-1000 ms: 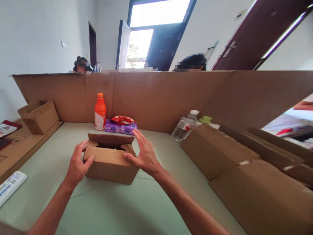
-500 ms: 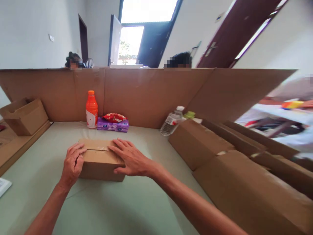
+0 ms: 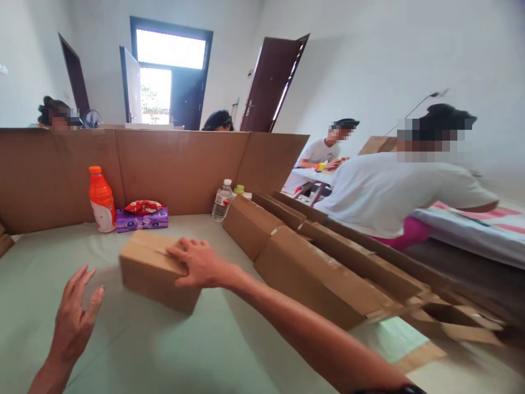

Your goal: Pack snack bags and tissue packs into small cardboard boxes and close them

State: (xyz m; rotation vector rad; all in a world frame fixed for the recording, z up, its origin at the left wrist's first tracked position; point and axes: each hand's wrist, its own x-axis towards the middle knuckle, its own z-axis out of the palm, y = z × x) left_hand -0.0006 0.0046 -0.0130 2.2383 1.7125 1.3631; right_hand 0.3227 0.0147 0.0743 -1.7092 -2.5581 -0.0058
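A small brown cardboard box [image 3: 150, 271] with its flaps closed sits on the pale green table [image 3: 172, 350]. My right hand [image 3: 199, 264] lies flat on the box's top right part, fingers stretched toward the seam. My left hand [image 3: 75, 317] hovers off the box to its left, fingers spread and holding nothing.
An orange bottle [image 3: 101, 200], a purple tissue pack [image 3: 141, 219] with a red snack bag [image 3: 143, 207] on it and a water bottle [image 3: 222, 200] stand by the cardboard wall [image 3: 176, 169]. Folded cartons [image 3: 311, 268] are stacked on the right. A person in white [image 3: 394, 191] leans beyond them.
The box's flaps went from open to closed. My left hand has since let go and drawn back to the left. My view has swung to the right.
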